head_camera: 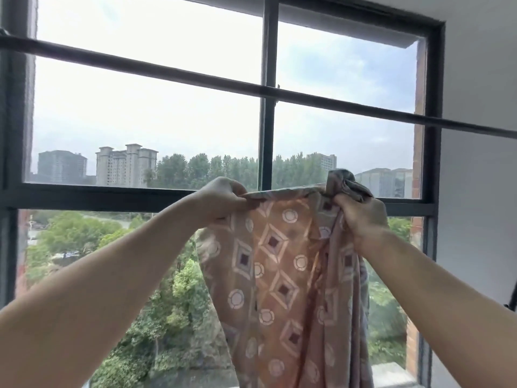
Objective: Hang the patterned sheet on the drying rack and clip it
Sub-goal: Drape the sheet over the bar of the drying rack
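Note:
The patterned sheet (pixel 282 275), pinkish-orange with white diamonds and circles, hangs down in front of the window from both my hands. My left hand (pixel 223 198) pinches its top edge. My right hand (pixel 361 217) grips a bunched part of the same edge, and a wad of cloth sticks up above the fist. The edge is stretched fairly straight between the two hands. A dark horizontal rail (pixel 195 77) of the drying rack runs across the view, well above the sheet and my hands, sloping down to the right. No clip is in sight.
A large dark-framed window (pixel 267 135) fills the view, with trees and tall buildings outside. A white wall (pixel 481 177) stands at the right. The window's middle crossbar (pixel 98 196) lies at about the height of my hands.

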Available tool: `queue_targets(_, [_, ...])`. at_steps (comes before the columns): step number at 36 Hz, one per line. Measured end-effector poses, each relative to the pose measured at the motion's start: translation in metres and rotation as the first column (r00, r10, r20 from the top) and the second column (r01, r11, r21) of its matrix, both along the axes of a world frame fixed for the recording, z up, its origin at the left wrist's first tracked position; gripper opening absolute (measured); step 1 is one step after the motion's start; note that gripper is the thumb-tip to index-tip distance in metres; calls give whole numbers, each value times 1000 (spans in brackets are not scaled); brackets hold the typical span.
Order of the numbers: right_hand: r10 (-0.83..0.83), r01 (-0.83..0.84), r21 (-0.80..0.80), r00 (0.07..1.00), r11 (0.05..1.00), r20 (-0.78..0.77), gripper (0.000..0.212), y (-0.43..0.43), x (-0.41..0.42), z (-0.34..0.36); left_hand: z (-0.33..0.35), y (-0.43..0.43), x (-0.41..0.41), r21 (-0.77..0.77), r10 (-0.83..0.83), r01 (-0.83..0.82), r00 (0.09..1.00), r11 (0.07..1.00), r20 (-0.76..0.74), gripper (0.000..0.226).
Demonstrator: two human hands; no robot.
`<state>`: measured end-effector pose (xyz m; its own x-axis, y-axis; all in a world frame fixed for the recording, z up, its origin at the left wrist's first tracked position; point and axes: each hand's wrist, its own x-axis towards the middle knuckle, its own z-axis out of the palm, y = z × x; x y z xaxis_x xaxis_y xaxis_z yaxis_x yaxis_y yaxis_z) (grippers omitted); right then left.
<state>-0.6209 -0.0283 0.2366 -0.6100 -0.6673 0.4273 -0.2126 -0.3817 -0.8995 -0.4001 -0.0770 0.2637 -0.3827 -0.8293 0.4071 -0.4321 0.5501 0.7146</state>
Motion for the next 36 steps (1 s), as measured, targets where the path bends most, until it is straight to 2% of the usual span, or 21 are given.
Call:
queue_targets(1, [-12, 12, -18, 999, 1000, 36, 15, 3, -2, 2, 1, -4, 2, -53, 26, -31, 996, 998, -88, 16])
queue_targets(2, [-11, 13, -29, 998, 1000, 65, 13, 5, -3, 5, 1, -6, 3, -76, 36, -42, 996, 996, -79, 18])
queue_targets(4, [3, -1, -18, 996, 1000, 87, 14, 8, -5, 7, -4, -5, 5, -41, 25, -18, 985, 999, 172, 15])
queue_targets(5, [2, -1, -6, 996, 1000, 90, 15, 9, -7, 7, -9, -5, 6, -39, 39, -31, 969, 999, 244, 15])
queue_targets(6, [5, -5, 2, 996, 1000, 91, 15, 10, -8, 7, -10, -6, 9, -72, 78, -62, 969, 995, 237, 18])
queue_targets(8, [10, -11, 8, 996, 1000, 89, 15, 12, -13, 6, -7, -11, 15, -252, 222, -212, 975, 944, 13, 24])
queue_targets(9, [16, -16, 0, 995, 1000, 96, 18, 13, -15, 6, -6, -10, 15, -280, 229, -248, 968, 927, -100, 26])
queue_targets(10, [30, -29, -6, 993, 1000, 111, 20, 13, -16, 6, -5, -7, 13, -227, 185, -221, 968, 948, -170, 26])
queue_targets(12, [96, -98, 4, 984, 995, 152, 22, 13, -14, 7, -9, 1, 2, -39, 38, -49, 968, 998, -249, 24])
queue_targets(16, [310, -315, 3, 936, 949, 167, 26, 13, 0, 8, -13, 18, -21, 88, -186, 237, 902, 968, -390, 12])
queue_targets(19, [549, -555, 5, 825, 832, 135, 37, 12, 16, 9, -18, 25, -38, 160, -378, 458, 850, 875, -366, 57])
queue_targets(20, [610, -615, 26, 786, 788, 101, 35, 13, 20, 9, -20, 27, -44, 152, -438, 508, 832, 848, -340, 60])
queue_targets(21, [657, -660, 52, 751, 749, 67, 30, 14, 24, 8, -21, 28, -49, 126, -471, 527, 825, 841, -311, 52])
queue_targets(23, [688, -687, 95, 725, 720, 30, 25, 14, 23, 7, -21, 26, -51, 83, -378, 422, 870, 903, -318, 25])
queue_targets(24, [679, -676, 115, 734, 728, 11, 23, 15, 20, 6, -20, 24, -48, 78, -289, 339, 885, 938, -365, 17])
queue_targets(26, [641, -630, 144, 767, 763, -43, 17, 17, 13, 4, -17, 17, -41, 104, -149, 227, 860, 968, -488, 12])
queue_targets(29, [525, -506, 163, 844, 847, -108, 17, 19, 5, 5, -7, 3, -29, 175, 24, 132, 729, 976, -684, 15])
queue_targets(32, [199, -199, 9, 974, 980, -110, 19, 11, -11, 10, 5, -11, -12, 152, 113, 34, 518, 988, -848, 31])
queue_targets(33, [75, -79, -57, 994, 995, -80, 22, 9, -16, 12, 5, -16, -6, 121, 128, -46, 504, 992, -854, 35])
queue_targets(34, [-8, 2, -119, 999, 993, -49, 24, 8, -19, 15, 4, -19, -2, 85, 140, -124, 556, 989, -819, 34])
queue_targets(36, [-20, 9, -127, 996, 992, -88, 21, 7, -19, 14, -4, -13, 0, 37, 112, -115, 759, 993, -641, 27])
